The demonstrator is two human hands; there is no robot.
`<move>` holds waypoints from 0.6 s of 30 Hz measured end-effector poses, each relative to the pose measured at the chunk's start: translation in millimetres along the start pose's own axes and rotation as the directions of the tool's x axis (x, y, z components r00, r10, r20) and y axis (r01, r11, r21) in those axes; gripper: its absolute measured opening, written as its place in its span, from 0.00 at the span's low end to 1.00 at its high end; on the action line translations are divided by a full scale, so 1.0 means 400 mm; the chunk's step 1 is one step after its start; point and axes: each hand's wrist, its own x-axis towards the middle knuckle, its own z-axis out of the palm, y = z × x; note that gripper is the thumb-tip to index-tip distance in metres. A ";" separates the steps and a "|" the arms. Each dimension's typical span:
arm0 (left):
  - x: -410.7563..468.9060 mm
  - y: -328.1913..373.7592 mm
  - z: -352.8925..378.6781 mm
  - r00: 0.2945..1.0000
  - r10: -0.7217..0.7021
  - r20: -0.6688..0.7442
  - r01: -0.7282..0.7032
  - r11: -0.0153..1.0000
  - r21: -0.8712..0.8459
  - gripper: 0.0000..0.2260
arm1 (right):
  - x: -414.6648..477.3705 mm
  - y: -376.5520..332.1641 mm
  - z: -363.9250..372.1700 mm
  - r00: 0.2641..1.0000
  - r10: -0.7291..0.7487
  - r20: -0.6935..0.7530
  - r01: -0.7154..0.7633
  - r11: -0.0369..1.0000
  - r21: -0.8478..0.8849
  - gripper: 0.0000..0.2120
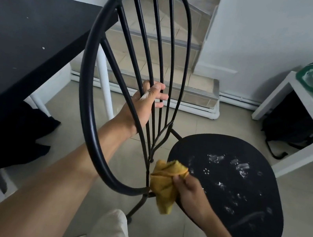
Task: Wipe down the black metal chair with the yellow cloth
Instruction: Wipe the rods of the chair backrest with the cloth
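Our left hand (146, 104) wraps its fingers round thin back bars of the black metal chair (232, 193), which stands on the tiled floor (202, 124) beside a dark worktop (20, 33); our right hand (190, 194) grips the bunched yellow cloth (165, 184) at the white-smeared seat's rear edge

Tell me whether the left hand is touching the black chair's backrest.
Touching. The head view shows the left hand reaching through the black chair's backrest, its fingers curled round one upright spindle.

Chair (85, 90): black glossy metal; cloth (165, 186): yellow nubby fabric.
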 end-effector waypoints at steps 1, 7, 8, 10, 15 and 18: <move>0.002 -0.003 -0.001 1.000 0.001 -0.004 -0.001 1.000 -0.004 0.12 | 0.030 -0.022 -0.013 0.998 0.010 -0.067 -0.009 1.000 0.021 0.11; 0.010 -0.019 -0.001 1.000 0.008 0.011 -0.008 1.000 -0.014 0.13 | 0.290 -0.117 -0.015 0.874 -0.003 -0.486 0.000 1.000 -0.006 0.08; 0.008 -0.021 -0.004 1.000 0.007 0.006 -0.006 1.000 -0.020 0.13 | 0.324 -0.119 0.005 0.874 0.003 -0.486 -0.015 1.000 -0.020 0.08; 0.015 -0.019 -0.002 1.000 0.009 0.007 -0.009 1.000 -0.019 0.12 | 0.369 -0.111 0.054 0.895 0.024 -0.446 -0.047 0.998 -0.042 0.08; 0.018 -0.023 0.001 1.000 -0.002 -0.004 0.001 0.998 -0.064 0.09 | 0.301 -0.029 0.120 0.912 -0.032 -0.409 -0.003 0.996 -0.084 0.08; 0.021 -0.023 0.002 1.000 0.027 -0.002 -0.027 0.997 -0.071 0.08 | 0.210 0.046 0.121 0.949 -0.070 -0.308 0.018 0.985 -0.171 0.09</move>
